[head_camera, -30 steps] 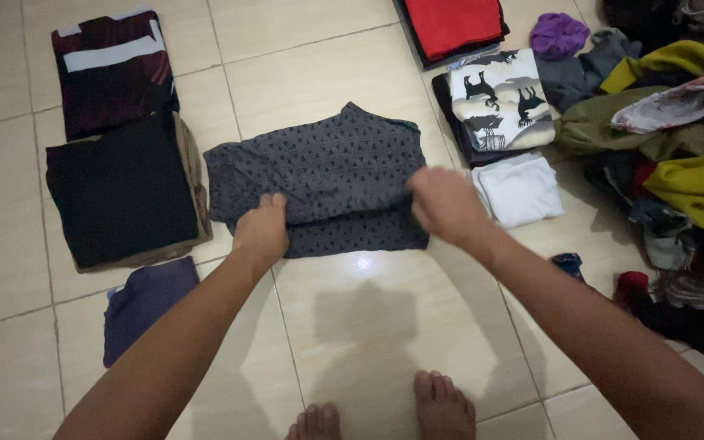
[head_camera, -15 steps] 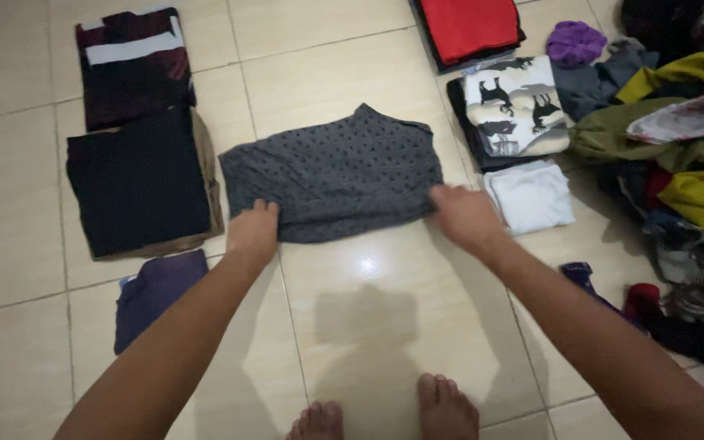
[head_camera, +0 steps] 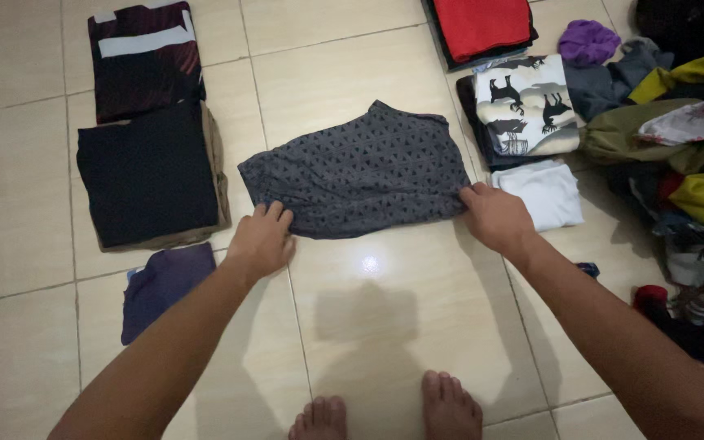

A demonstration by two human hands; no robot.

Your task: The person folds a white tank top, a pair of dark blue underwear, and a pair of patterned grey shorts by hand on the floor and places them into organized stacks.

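Grey patterned shorts [head_camera: 360, 173] lie between left hand [head_camera: 261, 241] and right hand [head_camera: 495, 218]

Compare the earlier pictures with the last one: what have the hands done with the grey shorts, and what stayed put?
Both hands moved apart along the near edge of the grey shorts: the left hand went to the left corner, the right hand to the right one. They no longer pinch the middle; the cloth now lies flatter on the floor. The folded piles around it did not move.

Dim overhead light, glare spot on the floor tiles [head_camera: 368, 265], soft shadows, sharp focus.
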